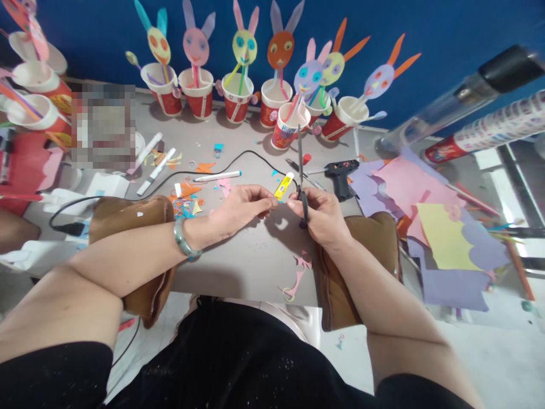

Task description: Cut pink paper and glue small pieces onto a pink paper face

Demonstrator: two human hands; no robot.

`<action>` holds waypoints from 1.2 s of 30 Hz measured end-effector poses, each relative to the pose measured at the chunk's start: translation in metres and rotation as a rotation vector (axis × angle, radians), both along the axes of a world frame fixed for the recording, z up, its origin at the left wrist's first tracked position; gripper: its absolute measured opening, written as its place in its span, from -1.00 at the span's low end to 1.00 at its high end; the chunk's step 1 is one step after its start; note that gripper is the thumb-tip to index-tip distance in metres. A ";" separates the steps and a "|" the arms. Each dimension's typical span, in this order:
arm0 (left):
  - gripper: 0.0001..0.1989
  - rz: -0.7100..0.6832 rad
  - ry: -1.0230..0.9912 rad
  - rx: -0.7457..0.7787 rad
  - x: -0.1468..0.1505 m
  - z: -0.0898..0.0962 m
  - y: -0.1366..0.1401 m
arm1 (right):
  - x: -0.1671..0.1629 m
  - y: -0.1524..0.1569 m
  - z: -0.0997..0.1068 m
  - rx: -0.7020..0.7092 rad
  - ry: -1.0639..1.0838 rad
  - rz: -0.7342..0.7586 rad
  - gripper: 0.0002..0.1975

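Note:
My right hand [323, 213] grips a pair of scissors [300, 165], its dark handles at my fingers and its blades pointing up toward the cups. Opposite it, my left hand [244, 210] is closed in a pinch, its fingertips a short gap from the right ones. Whatever lies in that pinch is too small to make out; a speck of blue shows by the fingertips. Just beyond both hands lies a yellow and white glue stick or eraser-like packet [284, 185]. Pink paper offcuts [300, 272] lie on the table below the right hand.
Paper cups [200, 105] with rabbit faces line the blue wall. A black glue gun [342, 177] rests right of my hands. Coloured paper sheets [447, 233] pile up at right. Markers [156, 170], orange scraps [187, 190] and a black cable [204, 172] lie left.

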State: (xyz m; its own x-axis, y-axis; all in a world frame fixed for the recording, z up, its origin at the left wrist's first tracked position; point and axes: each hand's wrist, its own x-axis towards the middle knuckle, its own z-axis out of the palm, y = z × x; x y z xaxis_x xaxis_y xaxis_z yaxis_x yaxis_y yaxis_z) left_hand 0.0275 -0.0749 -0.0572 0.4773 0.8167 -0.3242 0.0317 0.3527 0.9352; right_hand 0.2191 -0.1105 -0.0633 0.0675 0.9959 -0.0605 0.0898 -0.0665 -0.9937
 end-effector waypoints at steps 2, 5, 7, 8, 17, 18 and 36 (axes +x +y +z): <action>-0.88 0.020 -0.003 -0.023 0.001 0.003 0.000 | 0.001 0.001 -0.002 0.008 0.004 -0.013 -0.69; -0.86 0.035 -0.012 -0.046 0.001 0.005 0.000 | 0.001 0.001 -0.004 0.011 0.005 -0.013 -0.71; -0.84 0.037 -0.017 -0.057 0.001 0.006 0.000 | 0.001 0.002 -0.004 0.001 0.004 -0.018 -0.72; -0.84 0.037 -0.018 -0.062 0.001 0.007 0.000 | 0.001 0.002 -0.004 -0.003 0.005 -0.020 -0.72; -0.86 0.023 -0.003 -0.052 0.002 0.003 -0.001 | -0.002 0.001 0.002 -0.013 -0.007 0.021 -0.69; -0.86 0.019 -0.002 -0.043 0.002 0.003 -0.001 | -0.002 0.001 0.002 -0.019 -0.016 0.026 -0.68; -0.92 -0.023 -0.046 0.016 0.000 -0.003 -0.003 | -0.003 -0.001 0.002 -0.018 -0.010 0.096 -0.70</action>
State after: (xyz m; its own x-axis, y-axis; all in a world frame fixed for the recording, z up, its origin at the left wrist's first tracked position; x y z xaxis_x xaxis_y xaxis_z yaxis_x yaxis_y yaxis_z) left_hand 0.0275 -0.0778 -0.0604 0.5099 0.8102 -0.2890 -0.0032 0.3378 0.9412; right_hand 0.2164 -0.1115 -0.0614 -0.0278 0.9965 -0.0782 0.1068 -0.0749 -0.9915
